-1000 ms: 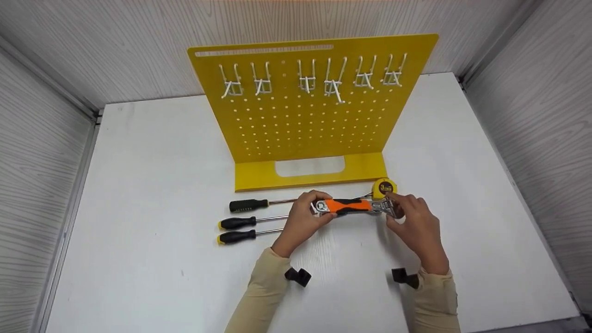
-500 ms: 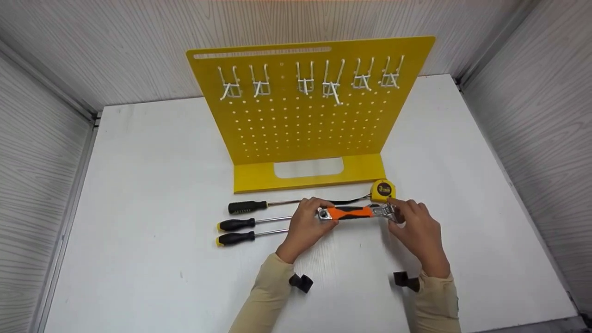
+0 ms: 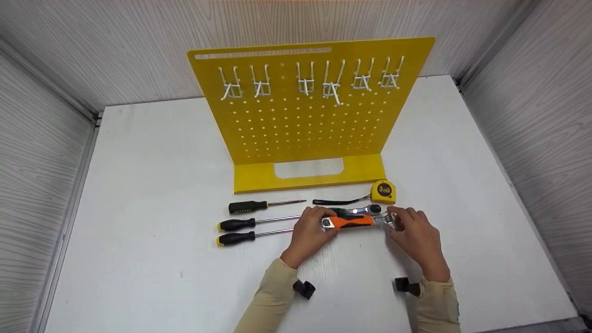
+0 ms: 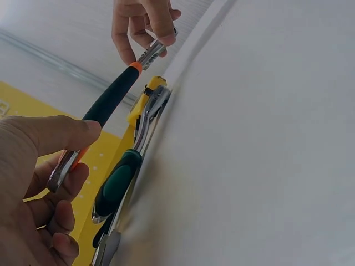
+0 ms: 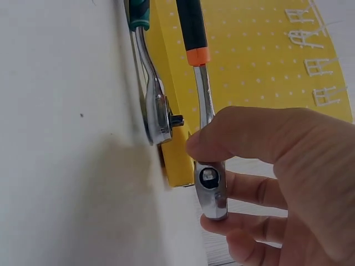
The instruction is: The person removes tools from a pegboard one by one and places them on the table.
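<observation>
An adjustable wrench [image 3: 352,222] with an orange and black handle is held level between both hands, raised off the table. The left hand [image 3: 312,235] pinches its handle end; in the left wrist view the thumb [image 4: 72,133] lies along the dark side of the grip. The right hand [image 3: 420,238] pinches the metal head, and its thumb [image 5: 238,133] presses just above the adjusting screw in the right wrist view. Just behind the wrench, a green-handled ratchet [image 3: 365,210] lies on the table, partly hidden by the wrench and left hand.
A yellow pegboard [image 3: 305,125] with several white hooks [image 3: 331,88] stands at the back. In front of it lie a tape measure [image 3: 383,192] with a black strap and three screwdrivers, the rearmost [image 3: 247,207] with a black handle. The left hand covers the other two tips.
Both hands have brought the wrench toward the front of the table, and its handle has turned slightly. The ratchet and tape strap behind it show more fully.
</observation>
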`<control>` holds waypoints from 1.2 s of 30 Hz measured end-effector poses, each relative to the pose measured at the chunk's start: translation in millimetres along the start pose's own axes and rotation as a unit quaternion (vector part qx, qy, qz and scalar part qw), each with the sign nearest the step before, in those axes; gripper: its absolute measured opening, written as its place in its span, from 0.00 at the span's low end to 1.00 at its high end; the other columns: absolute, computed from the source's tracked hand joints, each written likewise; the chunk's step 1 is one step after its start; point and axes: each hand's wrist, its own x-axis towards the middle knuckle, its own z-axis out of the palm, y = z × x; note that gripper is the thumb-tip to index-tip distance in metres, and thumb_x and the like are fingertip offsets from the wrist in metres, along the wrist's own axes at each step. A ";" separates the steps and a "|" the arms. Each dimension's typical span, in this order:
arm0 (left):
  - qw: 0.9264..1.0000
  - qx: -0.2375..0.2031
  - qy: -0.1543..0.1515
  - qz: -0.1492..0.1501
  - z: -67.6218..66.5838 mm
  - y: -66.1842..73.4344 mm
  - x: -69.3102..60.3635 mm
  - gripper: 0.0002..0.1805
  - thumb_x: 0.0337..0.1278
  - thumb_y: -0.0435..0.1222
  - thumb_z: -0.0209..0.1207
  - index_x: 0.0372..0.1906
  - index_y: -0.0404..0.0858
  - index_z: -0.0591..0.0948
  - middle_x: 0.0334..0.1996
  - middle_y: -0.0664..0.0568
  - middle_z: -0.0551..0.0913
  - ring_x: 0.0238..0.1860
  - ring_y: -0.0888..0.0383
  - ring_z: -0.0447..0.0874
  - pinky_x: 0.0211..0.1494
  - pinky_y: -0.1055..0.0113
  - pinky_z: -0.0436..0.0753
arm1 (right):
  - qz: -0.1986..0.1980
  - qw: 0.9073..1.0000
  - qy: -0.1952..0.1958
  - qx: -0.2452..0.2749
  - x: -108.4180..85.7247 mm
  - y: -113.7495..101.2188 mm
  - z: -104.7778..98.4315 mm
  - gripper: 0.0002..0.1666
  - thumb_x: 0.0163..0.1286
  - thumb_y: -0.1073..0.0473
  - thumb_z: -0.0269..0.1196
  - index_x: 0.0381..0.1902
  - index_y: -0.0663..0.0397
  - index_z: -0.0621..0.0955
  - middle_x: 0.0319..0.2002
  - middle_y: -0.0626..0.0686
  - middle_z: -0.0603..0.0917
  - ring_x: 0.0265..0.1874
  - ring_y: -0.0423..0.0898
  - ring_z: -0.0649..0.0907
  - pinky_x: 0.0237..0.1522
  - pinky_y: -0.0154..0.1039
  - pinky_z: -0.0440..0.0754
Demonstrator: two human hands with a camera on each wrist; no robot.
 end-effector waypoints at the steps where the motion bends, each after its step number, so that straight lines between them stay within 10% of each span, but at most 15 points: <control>1: 1.000 0.003 -0.002 0.000 1.0 -1.0 0.0 0.17 0.45 0.39 0.71 0.44 0.45 0.83 0.41 0.55 0.84 0.44 0.57 0.76 0.44 0.66 0.78 | 0.001 1.000 -0.001 -0.001 -0.1 0.5 0.8 0.29 0.52 0.62 0.70 0.55 0.48 0.79 0.34 0.51 0.81 0.33 0.48 0.74 0.25 0.38 0.71; 22: 0.998 0.066 -0.005 0.011 10.3 -4.5 -3.0 0.17 0.44 0.43 0.72 0.43 0.44 0.85 0.41 0.57 0.86 0.40 0.59 0.76 0.40 0.68 0.76 | 0.022 0.997 -0.069 -0.004 -1.1 8.9 7.4 0.31 0.54 0.61 0.67 0.59 0.47 0.77 0.48 0.55 0.81 0.38 0.51 0.76 0.30 0.47 0.75; 36: 0.994 0.113 0.009 -0.004 12.7 1.5 -6.9 0.16 0.41 0.42 0.73 0.40 0.44 0.87 0.39 0.56 0.86 0.37 0.58 0.76 0.33 0.70 0.74 | 0.016 0.997 -0.072 -0.015 -0.1 6.9 6.5 0.30 0.54 0.63 0.68 0.58 0.47 0.78 0.36 0.50 0.78 0.33 0.48 0.72 0.29 0.38 0.67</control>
